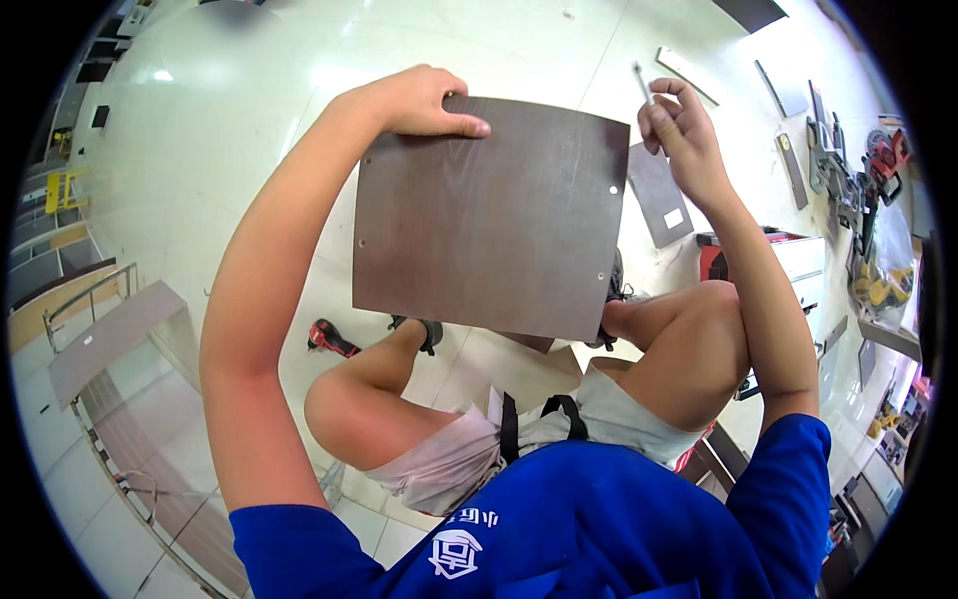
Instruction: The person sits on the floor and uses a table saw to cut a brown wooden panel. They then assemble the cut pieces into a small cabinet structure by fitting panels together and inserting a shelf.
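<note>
A dark brown, wood-grained board (489,215) stands tilted in front of me, above my feet. Small round holes or fittings show near its left and right edges. My left hand (424,105) grips its top edge near the left corner, thumb on the face toward me and fingers behind. Off the board's upper right corner, my right hand (684,135) is closed on a thin rod-like metal tool (643,84), its narrow end pointing up and away. The hand hides the rest of the tool, and it does not touch the board.
A red and black power drill (332,338) lies on the floor by my right-bent left leg. Beyond my right hand are a brown panel (660,195) and a white strip (688,76). A metal-framed rack (115,339) stands at left; several tools (883,160) lie far right.
</note>
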A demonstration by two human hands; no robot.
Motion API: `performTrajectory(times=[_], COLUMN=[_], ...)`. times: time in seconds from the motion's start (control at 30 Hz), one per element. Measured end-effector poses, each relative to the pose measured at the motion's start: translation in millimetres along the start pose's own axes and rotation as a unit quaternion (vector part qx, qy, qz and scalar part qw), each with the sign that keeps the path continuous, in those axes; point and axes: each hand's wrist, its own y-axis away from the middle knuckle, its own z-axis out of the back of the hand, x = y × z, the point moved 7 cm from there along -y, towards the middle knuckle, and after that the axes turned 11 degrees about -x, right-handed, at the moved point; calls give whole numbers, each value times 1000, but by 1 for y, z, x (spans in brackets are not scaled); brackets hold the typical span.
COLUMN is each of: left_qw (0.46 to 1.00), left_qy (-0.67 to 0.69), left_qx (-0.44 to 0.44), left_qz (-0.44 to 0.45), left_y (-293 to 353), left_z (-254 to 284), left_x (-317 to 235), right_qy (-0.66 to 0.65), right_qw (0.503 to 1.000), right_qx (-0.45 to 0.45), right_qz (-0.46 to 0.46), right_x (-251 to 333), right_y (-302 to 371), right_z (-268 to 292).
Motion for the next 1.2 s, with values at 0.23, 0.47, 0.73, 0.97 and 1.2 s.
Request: performTrajectory(times=[0.23,0.47,0.73,0.97,1.2], left_qw=[995,996,983,971,979], left_qy=[-16,-67,-110,-62,-4], left_qx=[92,38,-67,-198,-191], left_qz=[-30,-53,-130,-121,-65], left_y=[-6,56,119,175,201], left_z=[-3,24,7,-19,-60], left_x=[1,-48,-66,-43,-28], right_qy=[-179,-127,132,24,-275], right_qw=[918,909,892,864,725], right_qx=[43,54,99,-78,-157], right_qz=[-351,-394,-421,-497,-611], right_x=[-124,-183,-205,-118,-206], right_y=[-26,-8,25,162,398], right_z=[16,5,-28,-20,-145])
